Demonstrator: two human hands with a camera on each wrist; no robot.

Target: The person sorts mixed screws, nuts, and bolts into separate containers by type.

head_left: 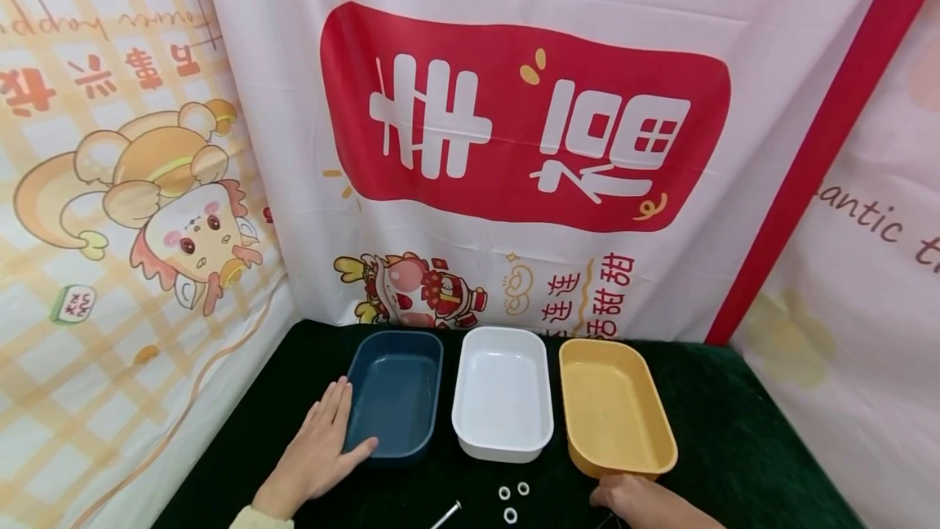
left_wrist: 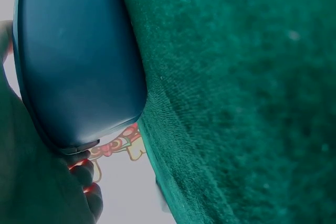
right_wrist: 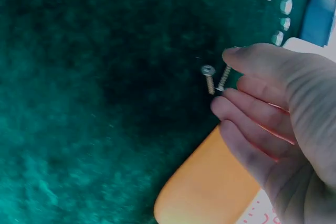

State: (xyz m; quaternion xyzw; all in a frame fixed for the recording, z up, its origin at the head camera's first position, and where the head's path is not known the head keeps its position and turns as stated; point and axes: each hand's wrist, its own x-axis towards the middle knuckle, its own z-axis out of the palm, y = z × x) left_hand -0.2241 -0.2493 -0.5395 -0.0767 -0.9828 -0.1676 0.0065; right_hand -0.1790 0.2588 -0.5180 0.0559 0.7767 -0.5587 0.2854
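My left hand [head_left: 312,451] rests along the left side of a blue tray [head_left: 396,398], its fingers straight and the thumb over the near rim corner. The left wrist view shows the fingers against that tray's outer wall. In front of a yellow tray [head_left: 617,411], my right hand [right_wrist: 283,98] reaches low over the dark green cloth, fingers loosely bent. Two small screws lie by its fingertips: one screw [right_wrist: 209,78] sits just beyond them, and the other screw [right_wrist: 224,78] shows in the gap between thumb and fingers. No grip on either shows.
Between the blue and yellow trays stands a white tray [head_left: 503,398]. Three white ring-shaped nuts [head_left: 510,515] and a long bolt [head_left: 445,514] lie on the green cloth [head_left: 734,439] in front. Printed fabric [head_left: 514,268] hangs behind the trays and at both sides.
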